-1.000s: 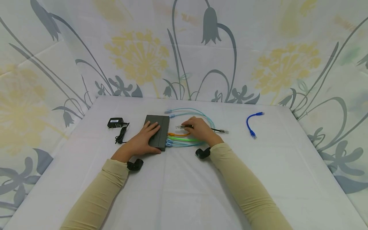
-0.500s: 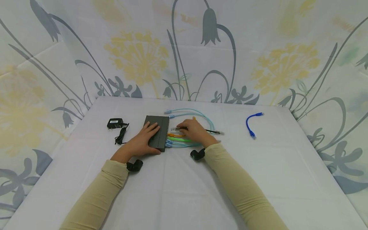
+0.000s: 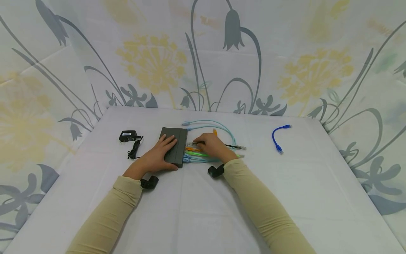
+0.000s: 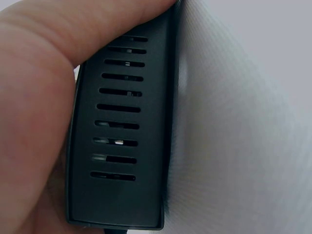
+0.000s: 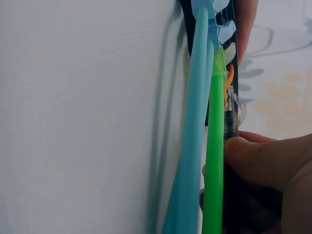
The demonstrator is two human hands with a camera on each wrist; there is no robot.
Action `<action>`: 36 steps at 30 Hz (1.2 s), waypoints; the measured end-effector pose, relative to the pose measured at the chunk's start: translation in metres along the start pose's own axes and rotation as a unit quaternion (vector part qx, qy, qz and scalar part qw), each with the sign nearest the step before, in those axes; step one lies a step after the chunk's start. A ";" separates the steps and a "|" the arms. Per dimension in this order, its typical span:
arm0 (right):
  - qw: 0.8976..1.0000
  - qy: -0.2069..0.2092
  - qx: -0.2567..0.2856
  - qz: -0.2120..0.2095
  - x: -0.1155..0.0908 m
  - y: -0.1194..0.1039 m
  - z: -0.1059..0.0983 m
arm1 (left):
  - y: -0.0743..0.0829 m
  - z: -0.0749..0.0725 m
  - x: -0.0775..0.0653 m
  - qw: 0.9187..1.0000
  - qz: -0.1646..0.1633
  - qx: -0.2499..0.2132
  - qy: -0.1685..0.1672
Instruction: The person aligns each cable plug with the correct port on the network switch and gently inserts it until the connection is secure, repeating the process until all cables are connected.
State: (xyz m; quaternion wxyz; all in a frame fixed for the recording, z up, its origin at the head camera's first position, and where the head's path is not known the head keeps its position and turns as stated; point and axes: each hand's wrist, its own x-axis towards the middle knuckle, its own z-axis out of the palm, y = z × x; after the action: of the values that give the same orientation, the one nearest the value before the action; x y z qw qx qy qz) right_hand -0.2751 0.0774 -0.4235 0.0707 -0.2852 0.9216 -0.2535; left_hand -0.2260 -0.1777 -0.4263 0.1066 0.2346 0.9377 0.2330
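Note:
Spread over the top of a dark grey network switch [image 3: 177,141] lies my left hand [image 3: 153,155], its fingers straight. In the left wrist view the thumb crosses the vented near side of the switch [image 4: 122,202]. My right hand [image 3: 214,145] pinches a black Ethernet cable [image 3: 233,146] just behind its clear plug. The right wrist view puts this plug [image 5: 231,100] at the port side, beside an orange plug [image 5: 229,78]; whether it is fully seated cannot be told. Green [image 5: 214,146] and light-blue [image 5: 194,117] cables are plugged in alongside.
A black power adapter [image 3: 128,135] with a bundled cord [image 3: 134,149] sits left of the switch. Light-blue cable loops [image 3: 222,123] curve behind the right hand. A short blue Ethernet cable [image 3: 274,135] lies far right on the white cloth [image 3: 203,211].
My right hand has moved left with the black Ethernet cable, bringing its plug up to the switch's port side. My left hand stays on the switch.

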 end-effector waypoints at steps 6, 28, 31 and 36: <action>1.000 0.004 0.001 -0.008 0.001 0.000 0.002 | 0.002 -0.001 -0.001 1.000 0.000 -0.003 0.003; 0.999 0.035 0.008 0.000 0.001 0.000 0.015 | 0.002 -0.001 -0.002 1.000 0.001 0.000 0.005; 0.999 0.037 0.009 0.002 0.002 0.000 0.016 | 0.003 -0.001 -0.002 1.000 0.002 0.002 0.006; 0.999 0.039 0.004 -0.001 0.002 -0.003 0.016 | 0.002 0.000 -0.001 1.000 0.002 0.004 0.005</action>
State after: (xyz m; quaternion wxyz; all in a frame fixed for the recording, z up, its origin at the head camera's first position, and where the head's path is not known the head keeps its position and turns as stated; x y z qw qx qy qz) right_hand -0.2710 0.0672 -0.4361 0.0357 -0.2753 0.9226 -0.2679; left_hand -0.2241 -0.1767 -0.4251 0.1004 0.2361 0.9386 0.2307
